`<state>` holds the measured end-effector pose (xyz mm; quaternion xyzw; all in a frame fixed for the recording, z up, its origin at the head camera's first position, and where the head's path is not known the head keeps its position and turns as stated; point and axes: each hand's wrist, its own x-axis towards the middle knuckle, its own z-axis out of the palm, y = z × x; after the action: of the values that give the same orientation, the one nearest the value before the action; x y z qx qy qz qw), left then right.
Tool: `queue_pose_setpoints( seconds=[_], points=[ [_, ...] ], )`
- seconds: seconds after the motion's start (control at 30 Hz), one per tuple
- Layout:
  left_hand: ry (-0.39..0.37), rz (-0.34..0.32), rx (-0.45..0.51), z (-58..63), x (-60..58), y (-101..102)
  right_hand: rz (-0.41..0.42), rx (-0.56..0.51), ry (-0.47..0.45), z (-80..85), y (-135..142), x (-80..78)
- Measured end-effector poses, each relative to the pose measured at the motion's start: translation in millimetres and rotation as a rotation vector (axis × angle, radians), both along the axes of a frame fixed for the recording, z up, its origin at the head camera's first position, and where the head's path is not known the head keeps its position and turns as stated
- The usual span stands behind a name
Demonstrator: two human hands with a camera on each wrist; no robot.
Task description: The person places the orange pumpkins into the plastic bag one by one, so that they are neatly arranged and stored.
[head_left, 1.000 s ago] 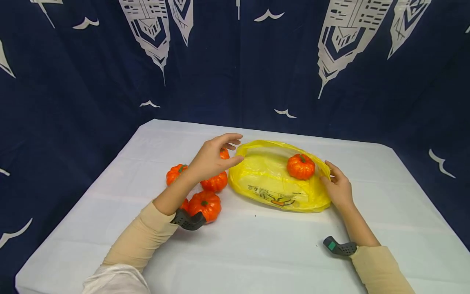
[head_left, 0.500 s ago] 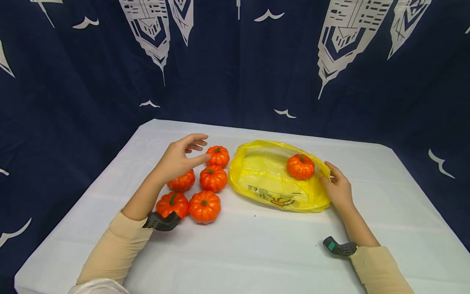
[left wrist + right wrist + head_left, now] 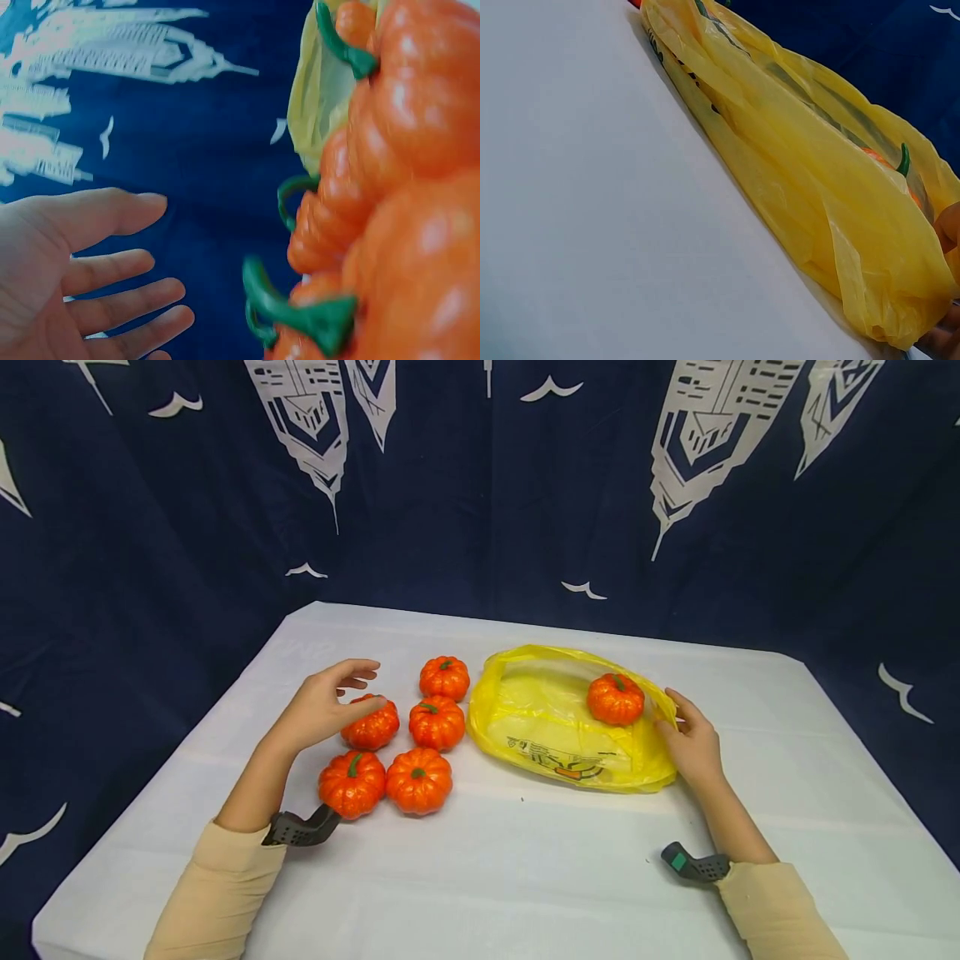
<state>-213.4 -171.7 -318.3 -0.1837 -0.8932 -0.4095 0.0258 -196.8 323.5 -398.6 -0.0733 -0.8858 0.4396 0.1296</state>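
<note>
My left hand (image 3: 318, 710) is over the left of the pumpkin group, fingers and thumb spread apart with nothing between them. Its nearest small orange pumpkin (image 3: 372, 724) is partly hidden behind the thumb. In the left wrist view, the hand (image 3: 105, 277) shows beside large, blurred pumpkins (image 3: 420, 97) with green stems. My right hand (image 3: 692, 742) holds the right rim of a yellow plastic bag (image 3: 536, 697), thumb on the near side. Inside the bag, towards that hand, lies one pumpkin (image 3: 615, 700). The right wrist view shows the bag's crumpled side (image 3: 810, 195) and part of the fingers (image 3: 949, 225).
Left of the bag, several pumpkins stand close together, among them a front left one (image 3: 352, 785), a front right one (image 3: 418, 781), a middle one (image 3: 437, 723) and a back one (image 3: 444, 678). A white cloth (image 3: 562, 877) covers the table. Behind hangs a dark blue patterned curtain (image 3: 487, 510).
My left hand has moved from the bag's left rim leftward and slightly down, over the left pumpkins, uncovering those it hid. My right hand and the bag have stayed in place.
</note>
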Motion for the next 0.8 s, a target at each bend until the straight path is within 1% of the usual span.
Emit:
queue_pose_setpoints(
  seconds=[0.17,0.33,0.53,0.7,0.8],
  points=[
    [-0.029,-0.011,0.012,-13.0,-4.4,-17,-0.003,0.003,-0.005,0.0,-1,0.0],
    [-0.091,-0.028,0.04,-27.4,-11.6,-30,0.002,0.007,0.009,0.2,-1,0.4],
    [-0.176,-0.055,0.072,-41.4,-18.2,-37,0.001,0.005,0.003,0.8,-1,0.9],
    [-0.24,-0.093,0.146,-51.7,-21.8,-41,0.003,-0.001,0.0,0.5,0,0.8],
    [-0.259,-0.103,0.179,-57.3,-22.6,-42,0.005,-0.001,-0.001,-0.4,0,1.0]
  ],
)
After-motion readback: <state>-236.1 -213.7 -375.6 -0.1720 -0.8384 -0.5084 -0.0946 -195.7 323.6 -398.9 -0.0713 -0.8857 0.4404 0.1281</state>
